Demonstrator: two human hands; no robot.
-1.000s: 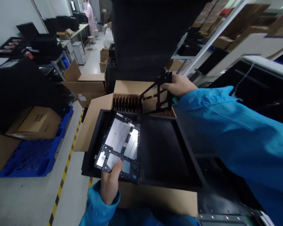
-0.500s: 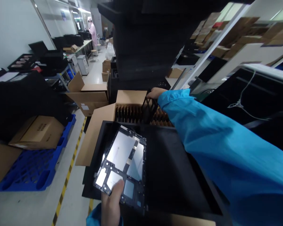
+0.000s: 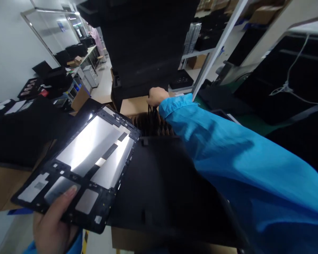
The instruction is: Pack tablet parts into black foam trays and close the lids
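My left hand [image 3: 53, 222] grips the near edge of a black tablet frame [image 3: 82, 162] with silver panels, thumb pressed on its face, holding it tilted up close to the camera. My right hand [image 3: 157, 96], at the end of a blue sleeve [image 3: 228, 158], reaches far forward to the cardboard box [image 3: 134, 106] of upright slotted parts. Its fingers are curled on the top of a thin black frame [image 3: 150, 113] standing in the slots. A black tray [image 3: 159, 183] lies under my right arm, over the box.
A tall dark stack [image 3: 145, 46] of trays rises behind the box. White shelving [image 3: 217, 46] with cartons stands at the right. Benches with black trays [image 3: 53, 76] run along the left wall. A white cable [image 3: 288, 84] hangs at the far right.
My left hand has lifted the tablet frame up and left, nearer the camera. My right hand has lowered the black frame into the box's slots.
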